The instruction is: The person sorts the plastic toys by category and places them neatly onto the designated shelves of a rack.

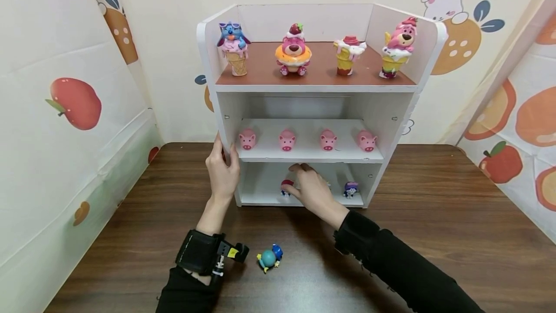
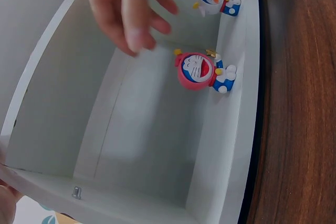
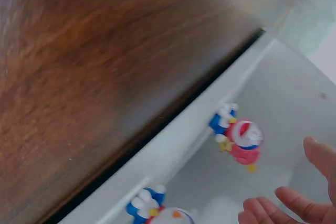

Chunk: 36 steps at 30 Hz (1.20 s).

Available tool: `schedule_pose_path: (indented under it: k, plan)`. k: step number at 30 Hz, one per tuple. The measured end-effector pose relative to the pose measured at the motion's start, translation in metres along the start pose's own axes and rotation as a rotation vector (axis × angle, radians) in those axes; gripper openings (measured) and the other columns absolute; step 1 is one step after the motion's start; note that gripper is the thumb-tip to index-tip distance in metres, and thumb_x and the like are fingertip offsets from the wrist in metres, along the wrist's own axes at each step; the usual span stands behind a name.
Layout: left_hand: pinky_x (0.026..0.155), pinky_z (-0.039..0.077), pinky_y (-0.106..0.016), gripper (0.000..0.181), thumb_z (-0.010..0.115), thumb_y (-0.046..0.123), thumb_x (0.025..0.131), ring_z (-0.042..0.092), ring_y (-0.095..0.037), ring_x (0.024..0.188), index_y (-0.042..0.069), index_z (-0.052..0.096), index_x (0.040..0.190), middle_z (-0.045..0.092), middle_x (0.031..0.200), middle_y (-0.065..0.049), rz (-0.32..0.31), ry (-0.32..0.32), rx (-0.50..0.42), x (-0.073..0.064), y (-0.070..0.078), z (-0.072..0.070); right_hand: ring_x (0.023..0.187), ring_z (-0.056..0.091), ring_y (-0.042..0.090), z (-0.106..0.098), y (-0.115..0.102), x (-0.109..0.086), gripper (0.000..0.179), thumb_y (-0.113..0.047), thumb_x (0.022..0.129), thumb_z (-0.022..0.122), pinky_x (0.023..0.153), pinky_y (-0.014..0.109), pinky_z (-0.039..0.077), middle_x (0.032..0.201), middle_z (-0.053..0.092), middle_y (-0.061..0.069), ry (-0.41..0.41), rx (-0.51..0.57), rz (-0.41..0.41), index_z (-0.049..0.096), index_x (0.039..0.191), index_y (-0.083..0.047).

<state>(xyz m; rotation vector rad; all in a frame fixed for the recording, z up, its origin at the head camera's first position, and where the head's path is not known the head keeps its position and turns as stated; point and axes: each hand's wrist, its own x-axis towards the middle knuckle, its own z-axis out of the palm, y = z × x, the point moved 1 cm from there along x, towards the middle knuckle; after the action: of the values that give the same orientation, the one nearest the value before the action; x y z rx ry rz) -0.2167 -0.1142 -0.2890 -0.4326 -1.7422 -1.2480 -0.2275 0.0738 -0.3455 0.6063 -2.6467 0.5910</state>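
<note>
My left hand [image 1: 222, 174] grips the left side panel of a white display shelf [image 1: 314, 88], thumb in front and fingers round the outer edge. At the bottom compartment, my right hand [image 1: 314, 191] has its fingers spread and holds nothing. Nearest to it stands a red-hooded cat figurine [image 2: 197, 71], upright and apart from the fingers in both wrist views. A white-headed figurine [image 2: 211, 1] stands farther along the same board, mostly hidden by the hand in the head view. Beyond it is a purple-capped figurine [image 1: 350, 189].
A blue and teal figurine [image 1: 269, 258] lies on the wooden table [image 1: 130, 255] before the shelf. Several pink pig figurines [image 1: 287, 140] line the middle board. Ice-cream figurines [image 1: 234, 48] and a pink bear in an orange ring [image 1: 293, 53] stand on top.
</note>
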Motion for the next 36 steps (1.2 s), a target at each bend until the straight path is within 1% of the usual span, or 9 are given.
schedule_pose_path:
  k: [6, 11, 12, 18, 21, 23, 31, 34, 36]
  plan:
    - [0.071, 0.046, -0.051, 0.038, 0.048, -0.018, 0.079, 0.054, -0.042, 0.092, -0.018, 0.042, 0.117, 0.053, 0.106, -0.033, 0.007, 0.001, 0.008, 0.000, 0.001, 0.000, 0.087, 0.057, 0.024, -0.020, -0.006, -0.014, 0.041, -0.032, 0.078, 0.066, 0.067, 0.036, 0.049, 0.099, 0.060, 0.011, 0.103, 0.049, -0.019, 0.058, 0.106, -0.003]
    - [0.070, 0.046, -0.051, 0.038, 0.047, -0.018, 0.079, 0.054, -0.042, 0.092, -0.019, 0.042, 0.117, 0.053, 0.107, -0.033, 0.007, -0.005, 0.011, 0.001, 0.000, 0.001, 0.090, 0.057, 0.022, -0.039, -0.008, -0.029, 0.039, -0.029, 0.078, 0.067, 0.070, 0.035, 0.049, 0.100, 0.060, 0.010, 0.203, 0.106, -0.069, 0.058, 0.106, -0.003]
    - [0.070, 0.046, -0.051, 0.038, 0.048, -0.018, 0.080, 0.054, -0.042, 0.092, -0.018, 0.042, 0.117, 0.053, 0.108, -0.033, 0.004, -0.005, 0.010, 0.000, -0.001, 0.001, 0.089, 0.057, 0.022, -0.043, -0.008, -0.032, 0.039, -0.027, 0.077, 0.068, 0.070, 0.034, 0.049, 0.100, 0.060, 0.010, 0.229, 0.120, -0.078, 0.058, 0.106, -0.003]
    - [0.071, 0.047, -0.049, 0.040, 0.050, -0.010, 0.083, 0.055, -0.034, 0.094, -0.011, 0.043, 0.122, 0.055, 0.111, -0.026, -0.001, -0.001, -0.002, -0.004, -0.029, 0.003, 0.082, 0.057, 0.021, -0.066, -0.004, -0.045, 0.035, -0.015, 0.074, 0.072, 0.068, 0.034, 0.048, 0.094, 0.060, 0.009, 0.390, 0.188, -0.126, 0.059, 0.102, -0.001]
    - [0.071, 0.047, -0.049, 0.041, 0.050, -0.009, 0.083, 0.055, -0.034, 0.094, -0.010, 0.043, 0.123, 0.055, 0.112, -0.025, -0.001, -0.002, 0.001, -0.005, -0.033, 0.004, 0.081, 0.057, 0.021, -0.076, 0.000, -0.048, 0.034, -0.010, 0.072, 0.073, 0.068, 0.034, 0.048, 0.092, 0.061, 0.009, 0.460, 0.206, -0.136, 0.059, 0.101, 0.000]
    - [0.071, 0.047, -0.049, 0.041, 0.050, -0.008, 0.083, 0.055, -0.033, 0.095, -0.009, 0.043, 0.123, 0.055, 0.112, -0.025, 0.000, -0.003, 0.001, -0.005, -0.032, 0.003, 0.081, 0.057, 0.020, -0.084, 0.002, -0.049, 0.033, -0.008, 0.071, 0.073, 0.068, 0.033, 0.048, 0.092, 0.062, 0.010, 0.505, 0.210, -0.132, 0.060, 0.100, 0.001]
    - [0.069, 0.048, -0.048, 0.041, 0.049, -0.009, 0.083, 0.055, -0.032, 0.094, -0.009, 0.044, 0.123, 0.055, 0.112, -0.024, 0.004, -0.007, 0.000, -0.005, -0.035, 0.003, 0.081, 0.057, 0.020, -0.123, 0.022, -0.049, 0.025, 0.009, 0.071, 0.066, 0.072, 0.021, 0.046, 0.092, 0.062, 0.017, 0.852, 0.378, -0.087, 0.059, 0.096, 0.011]
    - [0.070, 0.048, -0.047, 0.041, 0.049, -0.010, 0.083, 0.055, -0.031, 0.094, -0.009, 0.044, 0.123, 0.055, 0.112, -0.024, 0.003, -0.006, -0.004, -0.005, -0.036, 0.003, 0.084, 0.056, 0.018, -0.131, 0.029, -0.049, 0.026, 0.010, 0.072, 0.064, 0.071, 0.020, 0.046, 0.093, 0.060, 0.020, 0.938, 0.397, -0.042, 0.058, 0.097, 0.014]
    - [0.071, 0.048, -0.047, 0.041, 0.049, -0.010, 0.083, 0.055, -0.031, 0.095, -0.008, 0.044, 0.123, 0.055, 0.112, -0.024, -0.001, -0.007, -0.005, -0.005, -0.036, 0.004, 0.086, 0.054, 0.017, -0.133, 0.034, -0.050, 0.028, 0.008, 0.073, 0.064, 0.070, 0.018, 0.045, 0.096, 0.059, 0.018, 0.972, 0.379, -0.003, 0.057, 0.100, 0.013]
